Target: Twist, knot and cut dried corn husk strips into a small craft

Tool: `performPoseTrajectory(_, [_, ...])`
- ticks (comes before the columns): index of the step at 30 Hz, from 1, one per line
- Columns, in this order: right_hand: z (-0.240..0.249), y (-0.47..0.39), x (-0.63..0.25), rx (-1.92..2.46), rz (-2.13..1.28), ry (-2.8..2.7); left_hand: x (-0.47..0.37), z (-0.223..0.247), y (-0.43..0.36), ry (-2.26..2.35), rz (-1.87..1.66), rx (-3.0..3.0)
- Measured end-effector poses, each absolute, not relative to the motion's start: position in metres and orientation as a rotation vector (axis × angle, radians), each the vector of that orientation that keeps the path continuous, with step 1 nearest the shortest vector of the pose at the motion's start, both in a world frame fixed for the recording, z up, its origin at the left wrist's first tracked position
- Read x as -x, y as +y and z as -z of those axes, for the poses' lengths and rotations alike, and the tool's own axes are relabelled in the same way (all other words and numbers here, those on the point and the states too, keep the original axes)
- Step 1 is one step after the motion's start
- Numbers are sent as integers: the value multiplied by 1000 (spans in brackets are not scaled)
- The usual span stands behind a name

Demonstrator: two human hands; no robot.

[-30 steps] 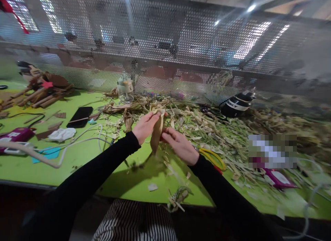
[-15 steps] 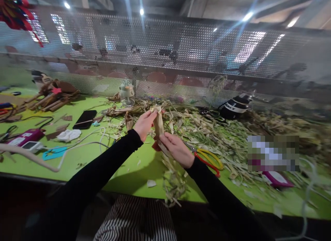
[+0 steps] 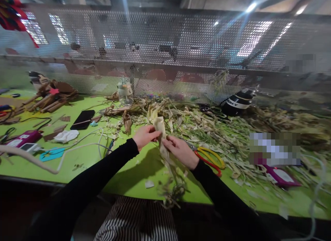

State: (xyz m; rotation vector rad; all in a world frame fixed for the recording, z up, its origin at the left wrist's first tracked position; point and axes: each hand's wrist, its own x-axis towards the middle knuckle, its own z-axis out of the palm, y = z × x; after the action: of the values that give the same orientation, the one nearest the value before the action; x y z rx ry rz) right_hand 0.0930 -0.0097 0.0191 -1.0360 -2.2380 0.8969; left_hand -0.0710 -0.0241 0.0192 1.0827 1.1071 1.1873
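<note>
Green surface [image 3: 85,158] w/ a perforated metal screen [image 3: 165,51] behind it; dried husk scraps are heaped over its right half. A pale husk strip [image 3: 160,125] is held over the surface, just left of the yellow-and-red scissors [image 3: 210,158], which serve as landmark.

Left hand [image 3: 144,135] and right hand [image 3: 181,151] are both closed on the strip, fingers pinched at its mid part, approx. touching each other. The strip's frayed lower end [image 3: 173,191] hangs down toward the near edge, blurred.

Vs. 0.5 s ago: the hands have been lowered and drawn closer together; the strip top, earlier pinched by the left hand, now stands free. Judged: the grip has been shifted down the strip, so it is being worked, not set down.

Far left of the scissors: a black phone [image 3: 83,119] and a white cable [image 3: 77,144]. Scissors lie untouched.
</note>
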Motion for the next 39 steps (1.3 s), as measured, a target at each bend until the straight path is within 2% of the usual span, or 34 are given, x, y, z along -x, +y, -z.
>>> performPoseTrajectory(5, [-19, 8, -84, 1073, -792, -2016, 70, -5, -21, 1129, -1065, -1205])
performPoseTrajectory(13, [-7, 21, -83, 1044, -1003, -1881, 76, 18, -16, 974, -956, -1179])
performPoseTrajectory(25, [-3, 13, -82, 1034, -978, -1992, 76, 10, -18, 1379, -1170, -1349])
performPoseTrajectory(31, [0, 12, -85, 1085, -933, -1901, 75, 3, -19, 1247, -1078, -1203])
performPoseTrajectory(39, [-6, 9, -84, 1105, -1205, -1765, 94, -2, -16, 1016, -867, -990])
